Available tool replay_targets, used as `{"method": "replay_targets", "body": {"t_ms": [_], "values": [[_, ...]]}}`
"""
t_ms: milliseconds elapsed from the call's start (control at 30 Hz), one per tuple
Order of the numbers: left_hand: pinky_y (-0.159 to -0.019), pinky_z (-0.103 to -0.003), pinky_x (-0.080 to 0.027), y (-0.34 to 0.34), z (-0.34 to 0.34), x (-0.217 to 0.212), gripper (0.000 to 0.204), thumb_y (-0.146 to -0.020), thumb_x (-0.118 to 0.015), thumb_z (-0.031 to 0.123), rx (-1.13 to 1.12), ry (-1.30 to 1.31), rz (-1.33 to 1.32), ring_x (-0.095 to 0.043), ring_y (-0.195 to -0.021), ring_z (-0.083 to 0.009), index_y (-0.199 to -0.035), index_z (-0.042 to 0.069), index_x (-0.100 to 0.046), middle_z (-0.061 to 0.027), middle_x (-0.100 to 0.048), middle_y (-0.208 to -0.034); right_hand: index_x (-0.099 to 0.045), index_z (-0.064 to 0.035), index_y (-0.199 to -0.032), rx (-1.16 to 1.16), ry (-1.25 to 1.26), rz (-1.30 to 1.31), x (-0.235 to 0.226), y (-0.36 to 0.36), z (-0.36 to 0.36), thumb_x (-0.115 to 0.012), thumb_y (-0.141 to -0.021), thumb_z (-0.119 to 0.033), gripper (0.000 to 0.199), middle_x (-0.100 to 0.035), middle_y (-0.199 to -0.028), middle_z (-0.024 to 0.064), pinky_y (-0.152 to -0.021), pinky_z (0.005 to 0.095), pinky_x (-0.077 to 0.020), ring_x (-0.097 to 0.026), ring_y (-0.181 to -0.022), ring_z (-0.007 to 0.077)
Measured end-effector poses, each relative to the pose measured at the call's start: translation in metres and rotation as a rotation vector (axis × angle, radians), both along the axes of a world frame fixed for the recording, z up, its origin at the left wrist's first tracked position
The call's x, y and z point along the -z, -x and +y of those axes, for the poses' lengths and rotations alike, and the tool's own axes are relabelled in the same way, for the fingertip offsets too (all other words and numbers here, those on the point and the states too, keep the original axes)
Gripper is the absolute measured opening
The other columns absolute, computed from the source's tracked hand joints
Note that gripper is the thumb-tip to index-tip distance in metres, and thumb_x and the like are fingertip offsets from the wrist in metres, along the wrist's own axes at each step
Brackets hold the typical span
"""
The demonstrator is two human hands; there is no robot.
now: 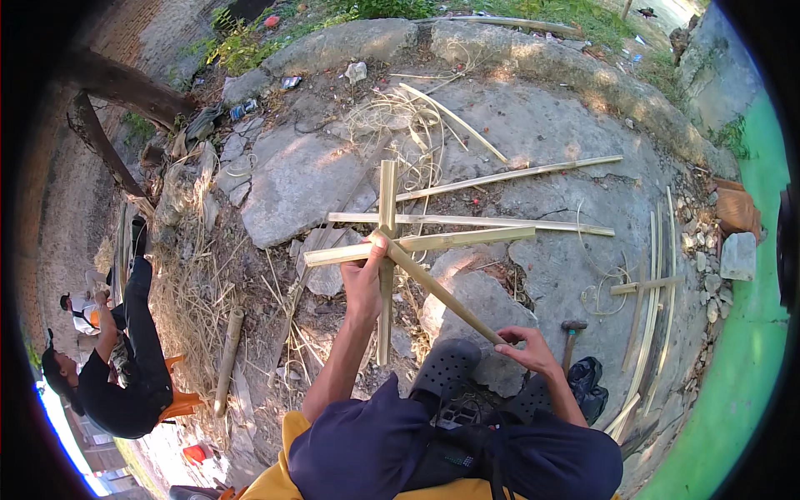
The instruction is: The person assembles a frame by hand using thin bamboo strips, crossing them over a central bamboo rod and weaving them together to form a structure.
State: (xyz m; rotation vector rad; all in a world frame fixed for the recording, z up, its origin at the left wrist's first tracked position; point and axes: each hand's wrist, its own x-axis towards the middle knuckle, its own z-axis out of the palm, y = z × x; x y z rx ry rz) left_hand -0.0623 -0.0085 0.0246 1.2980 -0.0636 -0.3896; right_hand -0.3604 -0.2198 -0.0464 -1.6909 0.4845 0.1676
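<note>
My left hand (362,283) is closed around the spot where several bamboo pieces meet, its thumb pressed on top. One is an upright split bamboo piece (387,192), and a split bamboo slat (475,239) crosses it sideways. From under the thumb a bamboo stick (442,292) slants down to the right. Its lower end is pinched between the fingertips of my right hand (529,350), just above my grey clog (447,371). My left palm and the underside of the joint are hidden.
Long bamboo strips (500,223) and tangled fibre (392,117) lie beyond my hands on broken concrete. At right are a hammer (573,326), a black plastic bag (587,383) and a crossed bamboo piece (646,286) on strips. Another person (117,392) sits at left, beside a bamboo pole (228,358).
</note>
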Motion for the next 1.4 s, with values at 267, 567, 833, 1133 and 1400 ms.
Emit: {"method": "replay_targets", "body": {"t_ms": [267,567,833,1133,1400], "values": [[-0.066,-0.025,-0.048,0.006,-0.004,0.016,0.021,-0.097,-0.073,0.024,-0.016,-0.041,0.060,-0.059,-0.075,-0.0067,-0.101,0.004,-0.072,0.0001,-0.068,-0.087,-0.065,-0.0038,-0.129,-0.072,-0.193,0.107,-0.032,-0.012,-0.008,-0.078,-0.087,-0.023,0.048,-0.073,-0.105,0.0086,-0.091,0.0335,-0.0520,-0.066,-0.095,0.0163],[-0.067,-0.022,-0.046,0.051,-0.037,-0.002,0.025,-0.097,-0.073,0.021,0.183,-0.046,0.120,-0.056,-0.077,-0.0045,-0.107,-0.002,-0.072,0.0012,-0.067,-0.090,-0.050,-0.0064,-0.145,-0.047,-0.115,-0.032,-0.068,-0.061,0.020,-0.073,-0.093,-0.025,0.060,-0.069,-0.114,0.0147,-0.094,0.0371,-0.0535,-0.069,-0.103,0.0229],[-0.067,-0.025,-0.053,0.088,-0.053,-0.016,0.030,-0.095,-0.075,0.018,0.411,0.038,0.105,-0.064,-0.079,-0.0084,-0.117,-0.002,-0.068,-0.0046,-0.071,-0.091,-0.050,0.0015,-0.134,0.172,-0.627,-0.126,-0.061,-0.071,0.049,-0.062,-0.102,-0.027,0.044,-0.068,-0.104,0.0117,-0.077,0.0328,-0.0579,-0.071,-0.085,0.0186],[-0.052,-0.024,-0.049,0.097,-0.065,-0.028,0.032,-0.094,-0.074,0.015,0.563,-0.143,0.093,-0.063,-0.070,-0.0083,-0.120,-0.002,-0.067,-0.0069,-0.071,-0.087,-0.058,0.0011,-0.118,0.339,-0.635,-0.145,-0.063,-0.060,0.058,-0.053,-0.106,-0.040,0.043,-0.069,-0.096,0.0112,-0.055,0.0265,-0.0534,-0.069,-0.065,0.0163],[-0.070,-0.026,-0.054,0.099,-0.064,-0.022,0.036,-0.093,-0.076,0.015,0.540,-0.172,0.181,-0.066,-0.081,-0.0107,-0.121,-0.004,-0.067,-0.0078,-0.072,-0.093,-0.057,-0.0048,-0.116,0.382,-0.683,-0.106,-0.056,-0.058,0.061,-0.052,-0.107,-0.043,0.040,-0.066,-0.086,0.0084,-0.046,0.0214,-0.0393,-0.054,-0.053,0.0090]]}}
